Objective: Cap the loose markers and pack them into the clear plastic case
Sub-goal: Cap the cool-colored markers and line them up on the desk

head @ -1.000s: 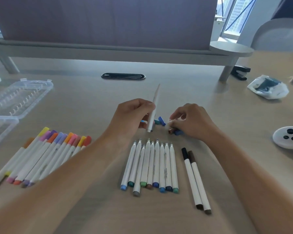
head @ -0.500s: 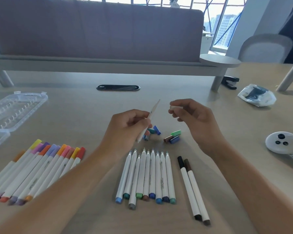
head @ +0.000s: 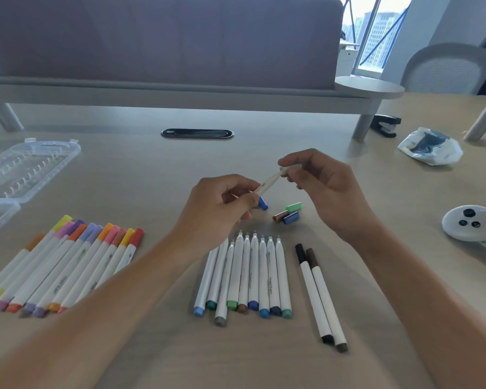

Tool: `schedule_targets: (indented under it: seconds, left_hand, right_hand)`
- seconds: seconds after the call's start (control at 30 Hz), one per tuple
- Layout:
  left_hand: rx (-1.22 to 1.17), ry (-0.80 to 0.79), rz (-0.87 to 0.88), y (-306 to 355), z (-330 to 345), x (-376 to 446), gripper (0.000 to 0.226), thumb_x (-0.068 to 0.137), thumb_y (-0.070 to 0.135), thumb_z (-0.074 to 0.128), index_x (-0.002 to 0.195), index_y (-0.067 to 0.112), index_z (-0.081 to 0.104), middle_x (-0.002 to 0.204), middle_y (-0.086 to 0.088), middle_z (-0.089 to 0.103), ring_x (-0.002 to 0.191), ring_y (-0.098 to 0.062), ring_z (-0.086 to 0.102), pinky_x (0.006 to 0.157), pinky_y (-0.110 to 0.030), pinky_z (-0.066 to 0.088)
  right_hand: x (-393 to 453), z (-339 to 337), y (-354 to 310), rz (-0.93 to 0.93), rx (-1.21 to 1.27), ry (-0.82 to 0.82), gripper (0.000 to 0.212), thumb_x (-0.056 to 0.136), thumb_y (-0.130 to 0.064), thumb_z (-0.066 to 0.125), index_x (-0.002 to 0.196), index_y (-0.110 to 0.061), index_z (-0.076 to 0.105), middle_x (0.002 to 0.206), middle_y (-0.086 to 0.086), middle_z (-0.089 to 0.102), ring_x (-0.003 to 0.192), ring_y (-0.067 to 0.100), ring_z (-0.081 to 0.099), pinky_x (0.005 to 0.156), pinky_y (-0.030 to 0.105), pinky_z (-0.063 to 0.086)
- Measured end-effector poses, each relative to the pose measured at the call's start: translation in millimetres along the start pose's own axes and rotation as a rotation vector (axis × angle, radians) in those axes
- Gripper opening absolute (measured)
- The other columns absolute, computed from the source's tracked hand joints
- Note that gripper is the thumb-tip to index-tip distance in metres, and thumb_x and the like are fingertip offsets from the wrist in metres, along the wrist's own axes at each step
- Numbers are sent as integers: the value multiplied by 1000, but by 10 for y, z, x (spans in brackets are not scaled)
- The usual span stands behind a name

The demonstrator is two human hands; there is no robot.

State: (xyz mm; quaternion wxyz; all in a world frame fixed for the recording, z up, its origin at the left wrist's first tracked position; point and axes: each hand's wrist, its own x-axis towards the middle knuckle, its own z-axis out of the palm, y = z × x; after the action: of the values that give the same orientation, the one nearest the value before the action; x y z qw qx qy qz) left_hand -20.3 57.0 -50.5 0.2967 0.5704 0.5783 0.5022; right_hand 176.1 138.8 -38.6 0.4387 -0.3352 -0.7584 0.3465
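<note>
Head view, left hand (head: 219, 209) grips marker (head: 268, 183), right hand (head: 324, 189) pinches cap (head: 291, 169), nine uncapped markers (head: 247, 273)

On the tabletop (head: 124, 169), a row of capped markers (head: 65, 265) lies near the left edge, with the open plastic case (head: 23, 169) farther back on the far left. A row of uncapped markers (head: 244, 273) lies near the centre, and two capped markers (head: 320, 293) lie just to its right. Beyond the uncapped row, a few loose caps (head: 288, 213) sit between and below the two hands. The left hand (head: 216, 211) and right hand (head: 328, 186) hover above them, holding a marker (head: 268, 182) between them. At the far right edge lies a controller (head: 472, 226); farther back sit a crumpled bag (head: 429, 147) and a stapler (head: 385, 125). A cable slot (head: 197, 133) lies at the far centre.
</note>
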Motion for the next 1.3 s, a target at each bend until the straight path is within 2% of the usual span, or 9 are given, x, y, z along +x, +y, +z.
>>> schedule_targets:
  seconds: [0.13, 0.27, 0.43, 0.53, 0.7, 0.9, 1.03, 1.17, 1.3]
  left_hand:
    - [42, 9, 0, -11, 0, 3, 13, 95, 15, 69, 100, 22, 79, 73, 9, 73, 64, -11, 66, 68, -30, 54]
    - [16, -27, -33, 25, -5, -28, 17, 98, 13, 64, 103, 19, 79, 74, 7, 73, 65, -11, 66, 64, -28, 53]
    - [-179, -117, -127, 85, -41, -66, 18, 100, 10, 61, 110, 12, 76, 85, -6, 77, 71, -24, 70, 76, -43, 61]
    - [-229, -151, -135, 104, -46, -76, 17, 98, 9, 64, 110, 10, 75, 89, -9, 79, 74, -26, 74, 80, -41, 64]
    - [-225, -165, -127, 118, -20, -82, 16, 97, 6, 65, 110, 6, 74, 91, -11, 79, 76, -30, 76, 73, -35, 64]
    - [-223, -164, -108, 166, -16, -103, 16, 97, 5, 64, 110, 2, 72, 92, -13, 79, 77, -31, 77, 73, -36, 64]
    - [-229, -145, -87, 186, -1, -114, 15, 97, 4, 63, 109, 3, 72, 92, -13, 79, 80, -35, 77, 79, -45, 63]
    - [-217, -126, -69, 250, 32, -141, 14, 98, 8, 64, 108, 6, 73, 91, -9, 79, 81, -30, 77, 79, -42, 64]
    - [-35, -150, -3, 333, 67, -163, 17, 100, 19, 63, 102, 13, 79, 86, -1, 79, 80, -15, 76, 78, -33, 63]
  right_hand:
    - [-2, -1, 16, -31, -86, -43, 25, 104, -6, 56, 109, -23, 75, 109, -15, 74, 103, 9, 69, 94, 24, 55]
    - [-11, 30, 1, -60, -170, -67, 33, 107, -7, 51, 116, -29, 74, 108, -17, 72, 100, 7, 66, 88, 16, 50]
    - [-33, 62, -39, 11, 71, 40, 22, 103, -12, 63, 124, -18, 64, 100, -5, 80, 89, 14, 73, 82, 21, 55]
    - [-52, 73, -45, 2, 115, 47, 18, 100, -9, 66, 118, -12, 69, 103, -1, 80, 90, 16, 74, 83, 24, 56]
    - [-67, 89, -69, -12, 105, 40, 24, 97, -10, 71, 120, -17, 72, 104, -1, 77, 95, 19, 73, 89, 31, 60]
    - [-69, 131, -104, -37, 120, 34, 24, 98, -11, 70, 121, -17, 72, 107, -1, 77, 100, 19, 73, 85, 26, 57]
    - [-69, 119, -131, -62, 126, 49, 24, 98, -8, 70, 122, -11, 71, 107, 3, 77, 101, 19, 74, 89, 26, 58]
    - [-78, 95, -218, -45, 136, 28, 22, 101, -10, 65, 123, -11, 68, 105, 1, 79, 104, 18, 74, 95, 29, 56]
    - [-72, -62, -376, 135, 77, -25, 17, 100, -17, 66, 116, -19, 73, 98, 2, 80, 93, 16, 73, 87, 30, 56]
